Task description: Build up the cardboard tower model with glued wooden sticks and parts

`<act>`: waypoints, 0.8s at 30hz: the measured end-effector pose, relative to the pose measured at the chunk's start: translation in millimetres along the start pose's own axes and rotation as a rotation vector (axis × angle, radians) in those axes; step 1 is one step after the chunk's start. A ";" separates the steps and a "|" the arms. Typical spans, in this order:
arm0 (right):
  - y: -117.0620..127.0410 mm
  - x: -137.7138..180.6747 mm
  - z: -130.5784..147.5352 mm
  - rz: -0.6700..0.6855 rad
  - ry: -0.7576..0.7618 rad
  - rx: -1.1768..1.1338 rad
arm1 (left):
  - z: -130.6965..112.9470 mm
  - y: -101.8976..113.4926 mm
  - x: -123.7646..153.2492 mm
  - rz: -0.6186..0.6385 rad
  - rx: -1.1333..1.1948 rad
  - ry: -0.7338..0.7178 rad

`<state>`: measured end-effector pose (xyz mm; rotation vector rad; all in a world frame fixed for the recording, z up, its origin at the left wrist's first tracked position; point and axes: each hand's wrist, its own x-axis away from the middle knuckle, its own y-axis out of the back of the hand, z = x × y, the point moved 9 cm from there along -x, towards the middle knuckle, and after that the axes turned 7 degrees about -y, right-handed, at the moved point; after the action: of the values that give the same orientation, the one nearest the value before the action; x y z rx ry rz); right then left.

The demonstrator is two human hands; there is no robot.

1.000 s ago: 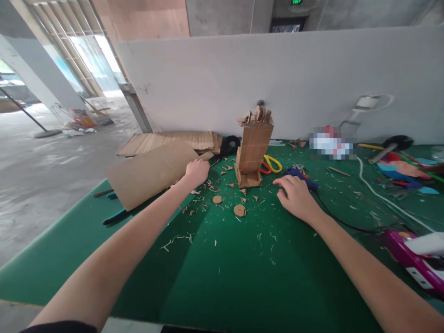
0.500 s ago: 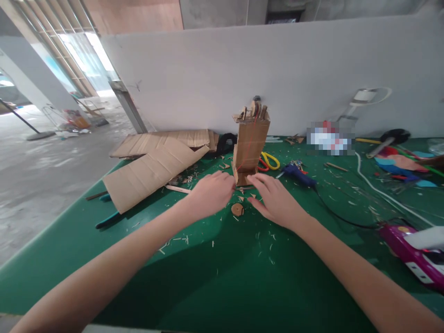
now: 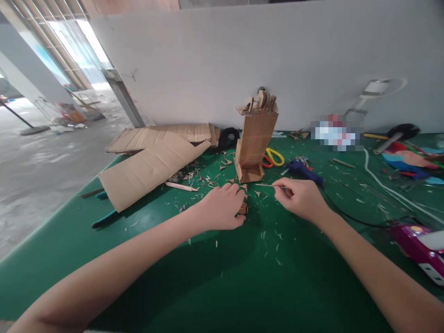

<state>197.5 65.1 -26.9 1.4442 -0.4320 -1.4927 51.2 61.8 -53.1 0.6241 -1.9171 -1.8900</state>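
Observation:
My right hand is closed in a pinch on a thin rod, whose free end points left, just in front of the cardboard stand. My left hand reaches over a small round cardboard disc on the table; thumb and fingers are apart around it, and the hand hides part of the disc. Behind both hands rises the upright cardboard stand, with a red string down its front and cardboard pieces at its top.
Flat cardboard pieces lie at the left, over teal-handled pliers. Yellow-and-red-handled scissors and a blue glue gun or soldering tool lie right of the stand. A magenta power unit sits at far right. Scraps litter the green table.
My right hand has moved right and now pinches the thin rod. My left hand has come nearer, over the cardboard disc. The camera view has shifted slightly.

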 end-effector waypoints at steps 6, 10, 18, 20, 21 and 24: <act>1.8 2.7 8.5 0.022 0.005 -0.060 | 4.0 -8.9 -5.9 -0.028 0.036 -0.018; -0.6 6.3 20.2 0.049 0.082 -0.073 | 14.7 -3.5 -7.0 -0.094 0.076 0.033; -5.3 13.5 41.2 0.029 0.237 -0.019 | 29.5 -8.5 -7.9 -0.137 0.153 0.115; -8.2 15.0 44.5 0.038 0.262 -0.002 | 30.7 -9.7 -8.4 -0.144 0.180 0.113; -9.9 15.7 45.8 0.046 0.270 0.006 | 31.4 -10.1 -8.5 -0.148 0.194 0.114; -15.0 17.4 48.9 0.069 0.287 0.025 | 33.0 -10.7 -8.7 -0.159 0.237 0.117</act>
<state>150.7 40.2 -37.3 1.6182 -0.3207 -1.2058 40.7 94.2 -64.3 0.9633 -2.0850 -1.6846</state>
